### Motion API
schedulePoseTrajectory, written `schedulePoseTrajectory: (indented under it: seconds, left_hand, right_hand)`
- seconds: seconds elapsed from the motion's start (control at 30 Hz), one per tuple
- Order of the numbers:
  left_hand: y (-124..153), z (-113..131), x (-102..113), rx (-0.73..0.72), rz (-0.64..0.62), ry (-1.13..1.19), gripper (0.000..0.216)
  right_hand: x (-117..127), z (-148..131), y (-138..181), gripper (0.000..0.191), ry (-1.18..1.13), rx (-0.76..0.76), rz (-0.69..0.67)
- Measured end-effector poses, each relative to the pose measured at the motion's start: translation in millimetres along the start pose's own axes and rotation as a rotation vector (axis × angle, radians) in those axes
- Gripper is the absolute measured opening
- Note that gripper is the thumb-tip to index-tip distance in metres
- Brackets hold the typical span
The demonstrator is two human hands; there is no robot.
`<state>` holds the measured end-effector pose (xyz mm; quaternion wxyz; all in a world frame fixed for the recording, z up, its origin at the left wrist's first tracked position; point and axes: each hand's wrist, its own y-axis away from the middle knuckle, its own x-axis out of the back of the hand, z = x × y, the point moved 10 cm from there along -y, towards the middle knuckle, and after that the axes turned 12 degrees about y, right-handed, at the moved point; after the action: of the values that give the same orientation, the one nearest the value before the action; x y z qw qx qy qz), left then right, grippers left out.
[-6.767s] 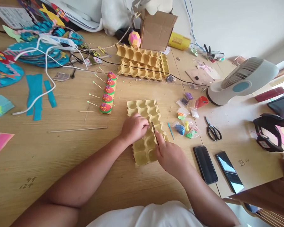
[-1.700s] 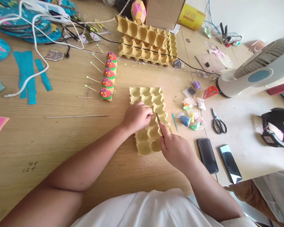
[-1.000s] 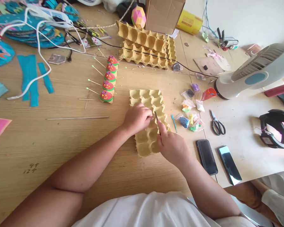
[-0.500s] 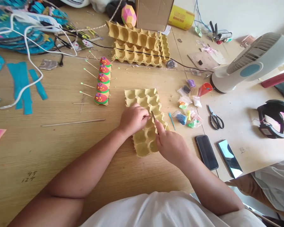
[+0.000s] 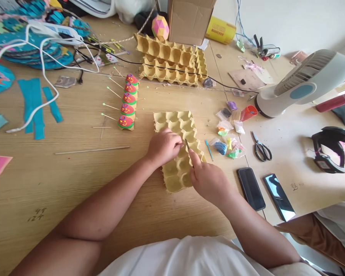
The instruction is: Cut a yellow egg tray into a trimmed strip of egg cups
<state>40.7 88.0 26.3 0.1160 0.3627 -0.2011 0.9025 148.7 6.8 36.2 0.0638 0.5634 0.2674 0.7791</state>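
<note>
And here's the right hand [image 5: 208, 178], grip wrapped around a dark knife [image 5: 187, 145], blade angled forward-left over the egg carton [image 5: 184, 165] lying lengthwise away from the body on the table [image 5: 103, 184], left hand [image 5: 164, 146] bunched just beside the tip, its hold unclear.

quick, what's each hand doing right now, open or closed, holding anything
Left hand: curled over the egg tray; whether it grips it cannot be told.
Right hand: closed, holding a knife.
</note>
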Motion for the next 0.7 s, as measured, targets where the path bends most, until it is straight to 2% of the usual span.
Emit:
schedulePoseTrajectory:
  seconds: [0.1,0.33,0.47,0.7]
  left_hand:
    - [-0.3,-0.2,0.1,0.003,-0.002,0.001,0.019]
    - [-0.1,0.8,0.2,-0.003,0.005,-0.011,0.021]
    - [0.1,1.0,1.5,-0.002,0.011,0.007,0.019]
    - [-0.2,0.9,0.4,-0.005,0.008,-0.004,0.021]
  right_hand:
    - [3.6,0.6,-5.1,0.059,0.021,-0.028,0.02]
    - [-2.1,1.6,4.6,0.058,-0.008,0.005,0.008]
    - [3.9,3.5,-1.6,0.057,-0.002,-0.017,0.037]
    - [2.7,1.6,3.4,0.058,-0.007,0.012,0.009]
